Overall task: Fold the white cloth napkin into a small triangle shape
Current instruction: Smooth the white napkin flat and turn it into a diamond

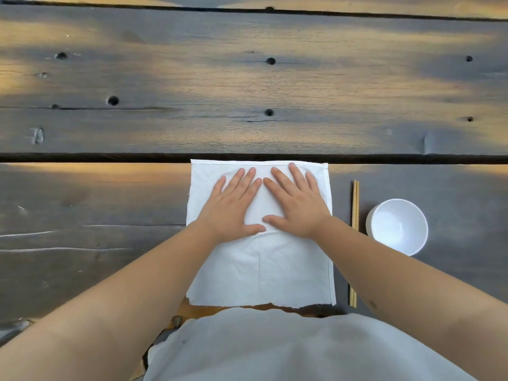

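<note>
The white cloth napkin (261, 270) lies flat as a square on the dark wooden table, near its front edge. A faint crease runs down its middle. My left hand (233, 207) rests palm down on the napkin's upper half, fingers spread. My right hand (295, 202) lies flat beside it, also on the upper half. The index fingers and the thumbs of the two hands nearly touch. Neither hand grips the cloth.
A pair of wooden chopsticks (354, 204) lies just right of the napkin, pointing away from me. A white bowl (398, 225) stands right of the chopsticks. A dark gap (96, 158) between the table's planks runs along the napkin's far edge.
</note>
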